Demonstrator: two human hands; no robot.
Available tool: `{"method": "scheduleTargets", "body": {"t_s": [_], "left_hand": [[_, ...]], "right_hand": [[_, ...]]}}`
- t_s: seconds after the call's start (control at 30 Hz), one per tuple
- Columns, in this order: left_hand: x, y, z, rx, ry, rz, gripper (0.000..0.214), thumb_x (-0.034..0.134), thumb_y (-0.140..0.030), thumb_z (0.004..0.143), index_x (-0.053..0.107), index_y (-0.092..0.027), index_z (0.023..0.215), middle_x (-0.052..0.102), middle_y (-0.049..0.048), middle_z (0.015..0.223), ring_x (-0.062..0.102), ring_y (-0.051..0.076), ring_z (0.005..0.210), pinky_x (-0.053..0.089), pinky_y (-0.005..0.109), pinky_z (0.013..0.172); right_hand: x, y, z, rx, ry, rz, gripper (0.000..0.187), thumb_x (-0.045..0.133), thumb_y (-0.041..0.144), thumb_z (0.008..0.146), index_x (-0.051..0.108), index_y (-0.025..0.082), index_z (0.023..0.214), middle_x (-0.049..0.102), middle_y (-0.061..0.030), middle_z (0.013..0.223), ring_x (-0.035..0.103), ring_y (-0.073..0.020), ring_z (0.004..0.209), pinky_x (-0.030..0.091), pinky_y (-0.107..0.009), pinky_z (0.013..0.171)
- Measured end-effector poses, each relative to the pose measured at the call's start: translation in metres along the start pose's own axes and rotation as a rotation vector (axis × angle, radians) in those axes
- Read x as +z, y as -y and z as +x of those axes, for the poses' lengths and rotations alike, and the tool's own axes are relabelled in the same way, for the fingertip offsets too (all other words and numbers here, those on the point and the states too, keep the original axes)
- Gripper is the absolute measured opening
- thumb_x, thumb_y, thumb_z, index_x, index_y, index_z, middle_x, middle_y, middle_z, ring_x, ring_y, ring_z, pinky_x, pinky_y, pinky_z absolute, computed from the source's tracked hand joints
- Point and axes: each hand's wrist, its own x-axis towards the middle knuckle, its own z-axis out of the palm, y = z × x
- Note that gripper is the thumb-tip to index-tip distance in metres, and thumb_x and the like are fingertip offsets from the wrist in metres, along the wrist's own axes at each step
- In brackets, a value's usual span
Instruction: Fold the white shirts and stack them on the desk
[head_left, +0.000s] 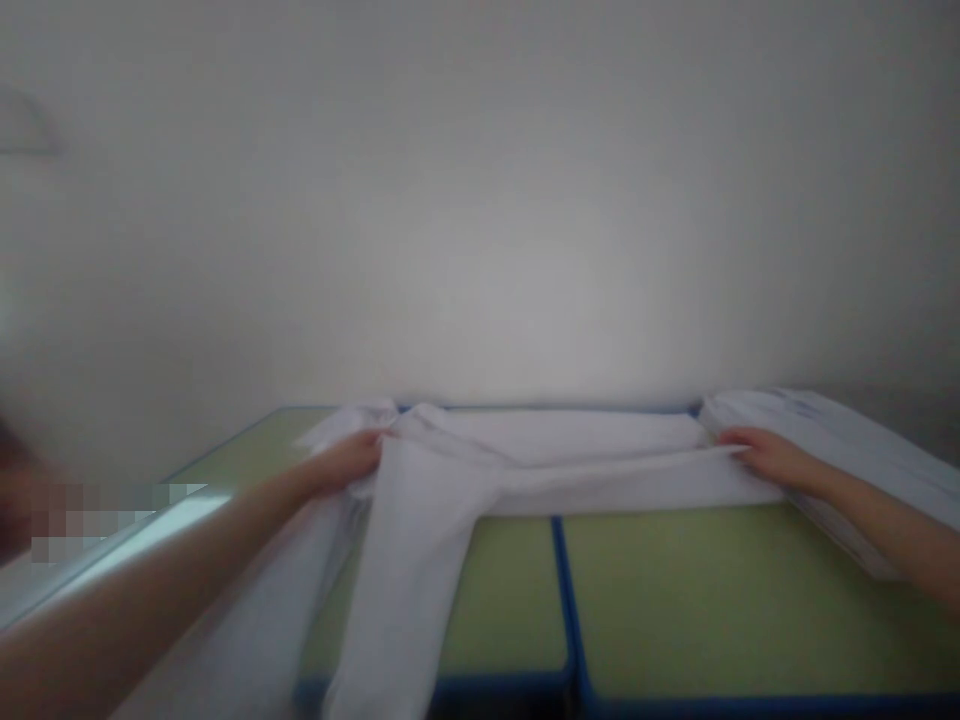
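A white garment (427, 500) is stretched between my two hands above the green tabletop. My left hand (364, 458) is closed on its upper left corner, from which a long panel hangs over the table's front edge. On the other side, my right hand (761, 452) pinches the end of a long, narrow part, like a sleeve or trouser leg, pulled nearly level. Blur keeps me from telling which kind of garment it is.
Green tables (712, 600) with blue edges stand side by side against a pale wall (525, 200). A pile of white cloth (832, 430) lies at the right, and more white cloth (255, 610) drapes beneath my left arm. Part of a person shows at the left edge.
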Motion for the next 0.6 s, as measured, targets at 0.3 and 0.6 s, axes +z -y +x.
{"method": "scheduleTargets", "body": {"t_s": [0.3,0.6], "left_hand": [[0.009,0.02,0.041,-0.104,0.023,0.3,0.029,0.045,-0.02,0.071,0.068,-0.016,0.089,0.07,0.0078,0.089,0.064,0.022,0.087,0.048,0.029,0.079],[0.007,-0.004,-0.007,0.591,0.195,0.73,0.059,0.046,-0.007,0.077,0.047,-0.026,0.133,0.041,0.0075,0.141,0.033,0.024,0.132,0.022,0.045,0.111]], "right_hand": [[0.029,-0.004,0.057,0.134,-0.035,-0.313,0.024,0.047,0.019,0.064,0.067,0.016,0.075,0.068,-0.0118,0.081,0.063,-0.0247,0.076,0.044,-0.033,0.068],[0.048,0.024,0.051,-0.317,-0.151,-0.58,0.039,0.051,0.012,0.063,0.063,0.017,0.099,0.059,-0.0134,0.106,0.05,-0.0292,0.105,0.033,-0.047,0.094]]}}
